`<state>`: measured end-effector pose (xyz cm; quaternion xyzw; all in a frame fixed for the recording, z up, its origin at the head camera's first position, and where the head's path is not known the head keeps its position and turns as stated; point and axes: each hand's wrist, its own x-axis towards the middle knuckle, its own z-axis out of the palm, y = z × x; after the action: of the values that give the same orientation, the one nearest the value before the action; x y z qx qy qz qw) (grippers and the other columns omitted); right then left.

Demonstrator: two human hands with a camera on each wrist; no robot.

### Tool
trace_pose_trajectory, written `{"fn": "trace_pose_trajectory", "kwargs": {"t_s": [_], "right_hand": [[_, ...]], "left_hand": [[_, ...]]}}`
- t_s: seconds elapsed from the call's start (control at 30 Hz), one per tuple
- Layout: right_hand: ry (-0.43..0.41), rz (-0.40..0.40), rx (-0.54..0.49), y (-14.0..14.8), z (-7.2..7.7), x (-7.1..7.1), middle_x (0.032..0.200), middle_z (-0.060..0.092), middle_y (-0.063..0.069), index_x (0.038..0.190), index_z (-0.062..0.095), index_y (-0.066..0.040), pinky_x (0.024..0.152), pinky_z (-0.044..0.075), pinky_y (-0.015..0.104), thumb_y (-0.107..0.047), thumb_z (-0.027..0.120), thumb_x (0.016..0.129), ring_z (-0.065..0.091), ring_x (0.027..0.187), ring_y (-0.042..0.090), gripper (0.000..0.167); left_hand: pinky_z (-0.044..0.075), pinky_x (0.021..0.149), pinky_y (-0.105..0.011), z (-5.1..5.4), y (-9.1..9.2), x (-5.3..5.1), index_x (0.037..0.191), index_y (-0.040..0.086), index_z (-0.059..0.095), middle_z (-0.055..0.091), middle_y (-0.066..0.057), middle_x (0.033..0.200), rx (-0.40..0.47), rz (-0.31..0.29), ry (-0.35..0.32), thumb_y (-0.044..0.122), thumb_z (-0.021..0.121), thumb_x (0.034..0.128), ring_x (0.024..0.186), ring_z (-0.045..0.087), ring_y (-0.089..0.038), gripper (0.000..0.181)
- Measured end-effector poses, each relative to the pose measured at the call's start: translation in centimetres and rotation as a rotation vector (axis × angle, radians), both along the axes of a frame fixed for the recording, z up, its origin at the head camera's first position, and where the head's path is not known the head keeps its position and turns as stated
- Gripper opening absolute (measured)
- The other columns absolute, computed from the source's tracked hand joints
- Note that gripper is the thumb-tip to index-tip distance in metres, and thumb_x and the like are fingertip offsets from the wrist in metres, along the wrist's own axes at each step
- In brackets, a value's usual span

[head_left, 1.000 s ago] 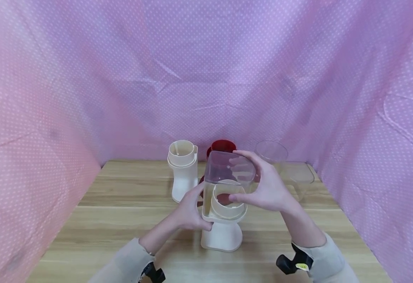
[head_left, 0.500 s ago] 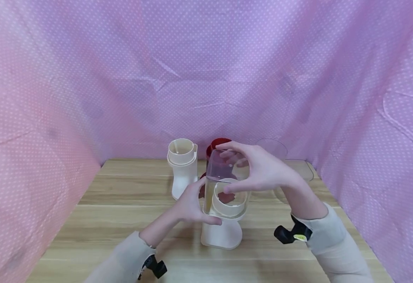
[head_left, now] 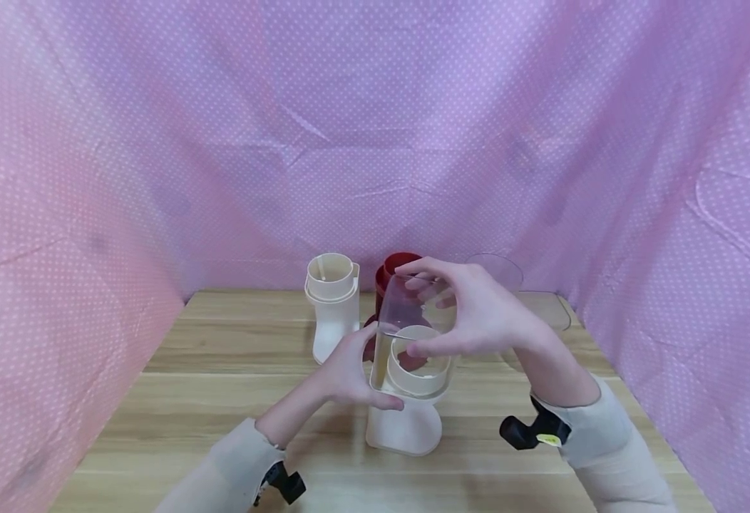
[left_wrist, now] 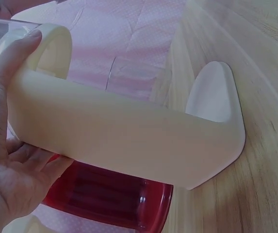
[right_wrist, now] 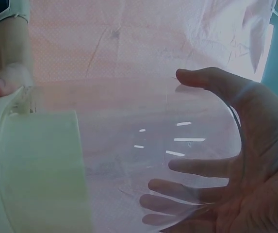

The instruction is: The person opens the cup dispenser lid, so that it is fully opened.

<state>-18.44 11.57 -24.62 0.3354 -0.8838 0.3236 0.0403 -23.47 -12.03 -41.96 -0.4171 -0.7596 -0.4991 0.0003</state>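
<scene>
A cream plastic stand (head_left: pixel 407 427) with a raised ring (head_left: pixel 418 376) and a broad foot is upright on the table, near the middle in the head view. Over the ring sits a clear plastic container (right_wrist: pixel 129 141), its closed end upward. My left hand (head_left: pixel 349 370) grips the stand's upper part; in the left wrist view its thumb lies along the collar and the fingertips press the column's side. My right hand (head_left: pixel 484 310) holds the container's upper end, thumb on the near side and fingers spread on the far side. Whether the container's lower rim is fully seated is unclear.
A second cream stand (head_left: pixel 335 313) is at the back left. Behind the held one is a dark red stand (head_left: pixel 403 261), partly hidden. Another clear container (head_left: pixel 545 310) is at the back right, barely visible. Pink dotted cloth (head_left: pixel 375 142) hangs around the wooden table (head_left: pixel 234 399).
My right hand has shifted up and farther over the container's top. The container has turned slightly on the ring. My left thumb has slid a little to the right; the stand's foot stays put.
</scene>
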Motion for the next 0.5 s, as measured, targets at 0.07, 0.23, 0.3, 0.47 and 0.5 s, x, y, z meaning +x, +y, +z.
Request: {"fn": "trace_pose_trajectory", "kwargs": {"t_s": [0.07, 0.23, 0.3, 0.47, 0.5], "right_hand": [[0.000, 0.002, 0.008, 0.1, 0.1, -0.3, 0.127, 0.073, -0.006, 0.144, 0.060, -0.022, 0.097, 0.063, 0.042, -0.032, 0.100, 0.069, 0.072, 0.115, 0.012, 0.085], [-0.010, -0.017, -0.009, 0.9, 1.0, -1.1, 0.128, 0.073, -0.001, 0.144, 0.062, -0.019, 0.091, 0.064, 0.036, -0.030, 0.096, 0.074, 0.073, 0.108, 0.015, 0.079], [0.007, -0.045, -0.056, 2.0, 1.9, -1.2, 0.128, 0.072, 0.003, 0.146, 0.061, -0.017, 0.091, 0.063, 0.034, -0.025, 0.093, 0.078, 0.072, 0.107, 0.018, 0.075], [0.131, -0.100, -0.183, 5.9, 4.8, -0.4, 0.120, 0.065, 0.010, 0.154, 0.054, -0.016, 0.088, 0.058, 0.020, -0.006, 0.083, 0.085, 0.066, 0.104, 0.019, 0.075], [0.154, -0.101, -0.201, 6.7, 5.1, -0.2, 0.118, 0.064, 0.009, 0.155, 0.054, -0.016, 0.087, 0.057, 0.017, -0.003, 0.080, 0.087, 0.065, 0.103, 0.018, 0.074]], "left_hand": [[0.063, 0.095, -0.028, -0.1, 0.1, 0.0, 0.143, 0.021, 0.054, 0.069, 0.004, 0.131, -0.006, 0.006, 0.005, 0.034, 0.104, 0.0601, 0.113, 0.070, -0.011, 0.098], [0.062, 0.093, -0.030, -0.2, 0.1, 0.1, 0.144, 0.020, 0.054, 0.071, 0.004, 0.129, -0.027, 0.024, 0.012, 0.034, 0.104, 0.0588, 0.111, 0.068, -0.011, 0.100], [0.061, 0.095, -0.031, -0.2, 0.1, 0.3, 0.144, 0.018, 0.054, 0.070, 0.003, 0.130, -0.034, 0.032, 0.011, 0.035, 0.104, 0.0586, 0.112, 0.067, -0.012, 0.100], [0.057, 0.108, -0.032, -0.1, -0.3, 0.2, 0.148, 0.015, 0.051, 0.065, -0.001, 0.138, -0.058, -0.011, 0.002, 0.035, 0.103, 0.0625, 0.125, 0.065, -0.015, 0.102], [0.056, 0.110, -0.033, 0.0, -0.4, 0.1, 0.150, 0.015, 0.049, 0.064, -0.002, 0.140, -0.062, -0.036, -0.001, 0.033, 0.102, 0.0637, 0.127, 0.064, -0.016, 0.103]]}}
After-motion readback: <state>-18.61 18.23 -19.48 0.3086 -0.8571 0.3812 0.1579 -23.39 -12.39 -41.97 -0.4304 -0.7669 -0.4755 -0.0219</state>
